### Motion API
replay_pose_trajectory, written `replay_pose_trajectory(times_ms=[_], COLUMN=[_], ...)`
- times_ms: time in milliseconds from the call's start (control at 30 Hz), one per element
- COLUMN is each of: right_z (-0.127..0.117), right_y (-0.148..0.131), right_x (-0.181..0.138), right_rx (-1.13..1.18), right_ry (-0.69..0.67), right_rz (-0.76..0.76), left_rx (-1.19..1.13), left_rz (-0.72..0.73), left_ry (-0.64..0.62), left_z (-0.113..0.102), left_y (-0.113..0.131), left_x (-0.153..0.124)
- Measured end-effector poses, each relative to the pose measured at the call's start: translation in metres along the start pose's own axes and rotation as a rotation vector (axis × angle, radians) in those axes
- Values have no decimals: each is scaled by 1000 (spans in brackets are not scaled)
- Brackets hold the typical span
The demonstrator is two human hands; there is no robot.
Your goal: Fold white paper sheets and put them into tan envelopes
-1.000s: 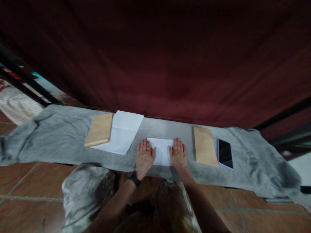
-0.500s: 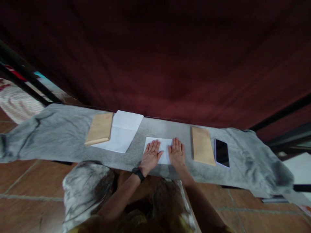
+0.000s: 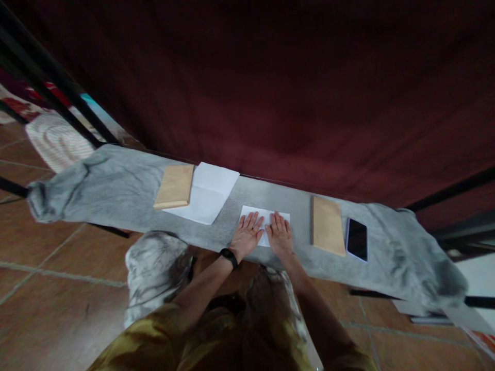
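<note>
A small white sheet of paper (image 3: 266,240) lies on the grey cloth-covered bench (image 3: 220,232) in front of me. My left hand (image 3: 246,235) presses flat on its left part, fingers spread, with a dark band on the wrist. On the right part rests my right hand (image 3: 280,236), also flat, its fingers slightly apart. Both palms hide much of the sheet, so I cannot tell whether it is folded. Left of my hands is a larger creased white sheet (image 3: 211,193), partly under a brown paper-covered block (image 3: 175,186).
Right of my hands lie a second brown block (image 3: 328,225) and a dark-screened phone (image 3: 356,239) with a purple edge. A dark red curtain (image 3: 247,118) hangs behind the bench. Black metal bars (image 3: 456,188) flank it, and my knees (image 3: 158,268) are close to its front edge.
The camera view has shifted, moving the bench's things slightly up and to the right in the picture. My right hand has moved a little left on the paper, closer to my left hand.
</note>
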State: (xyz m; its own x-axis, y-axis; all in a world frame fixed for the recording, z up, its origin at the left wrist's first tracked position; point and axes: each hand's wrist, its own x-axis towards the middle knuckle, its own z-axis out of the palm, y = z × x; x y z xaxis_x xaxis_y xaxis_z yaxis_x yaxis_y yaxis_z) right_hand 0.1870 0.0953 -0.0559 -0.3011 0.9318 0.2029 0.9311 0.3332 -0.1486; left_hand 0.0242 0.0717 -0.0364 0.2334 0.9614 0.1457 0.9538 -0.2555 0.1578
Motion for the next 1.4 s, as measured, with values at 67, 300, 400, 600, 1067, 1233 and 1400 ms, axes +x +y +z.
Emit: replay_pose_trajectory(times_ms=[67, 300, 400, 600, 1067, 1233, 1400], right_z=[0, -2, -4, -14, -15, -16, -15], right_y=[9, 32, 39, 31, 10, 14, 14], right_x=[-6, -29, -41, -56, -77, -85, -88], right_rx=[-21, -37, -46, -20, 20, 12, 11], right_ry=[44, 147, 162, 196, 156, 194, 193], right_rz=[8, 31, 48, 96, 21, 46, 71], left_rx=[0, 29, 26, 19, 58, 19, 37], left_rz=[4, 23, 7, -5, 20, -84, -172], left_ry=[1, 1, -16, -51, -61, 24, 64], left_z=[-1, -6, -4, -1, -8, -9, -15], left_y=[2, 8, 9, 10, 11, -5, -22], left_x=[-1, -1, -1, 0, -4, -24, -48])
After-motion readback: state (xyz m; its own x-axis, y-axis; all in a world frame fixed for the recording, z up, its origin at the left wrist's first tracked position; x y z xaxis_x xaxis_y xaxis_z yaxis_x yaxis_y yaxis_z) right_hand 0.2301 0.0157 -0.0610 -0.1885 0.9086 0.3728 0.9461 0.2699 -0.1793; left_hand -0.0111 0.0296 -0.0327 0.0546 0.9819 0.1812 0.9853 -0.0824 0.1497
